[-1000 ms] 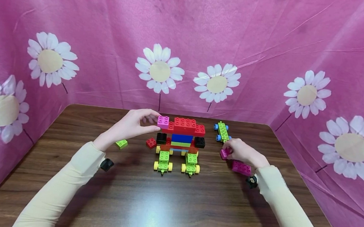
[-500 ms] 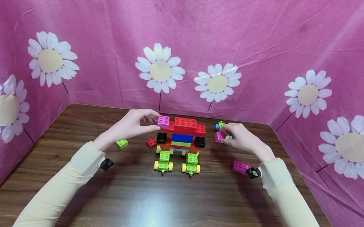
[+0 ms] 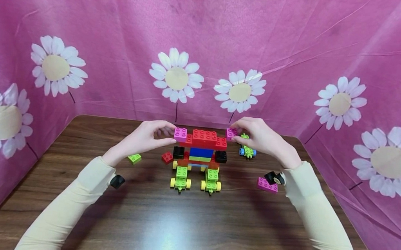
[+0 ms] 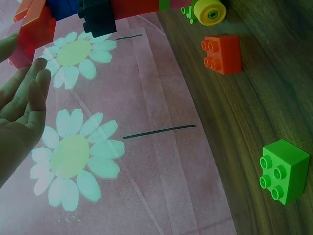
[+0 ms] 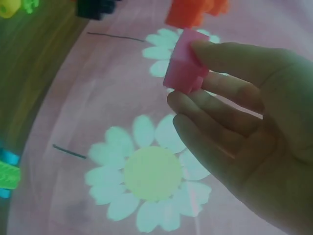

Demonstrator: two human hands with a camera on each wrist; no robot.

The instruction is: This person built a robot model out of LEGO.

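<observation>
A figure built of toy bricks (image 3: 204, 138) stands mid-table, with red bricks on top, black bricks at the sides and green wheeled bases below. My left hand (image 3: 146, 136) pinches a pink brick (image 3: 180, 134) that sits at the left end of its red upper row. Just above and right of that row's other end, my right hand (image 3: 261, 135) holds a second pink brick (image 3: 231, 133) between thumb and fingers. In the right wrist view this pink brick (image 5: 183, 61) is apart from the red bricks (image 5: 188, 12).
A green wheeled base with blue wheels (image 3: 248, 150) is partly behind the right hand. Below the right wrist lies a long pink brick (image 3: 267, 185). Left of the figure are a loose red brick (image 3: 167, 157) and a green brick (image 3: 134, 158). Flowered pink cloth (image 3: 207, 35) surrounds the table.
My right hand has lifted the small pink brick off the table and carried it up and leftward to the figure's right shoulder. The left hand stays in place.
</observation>
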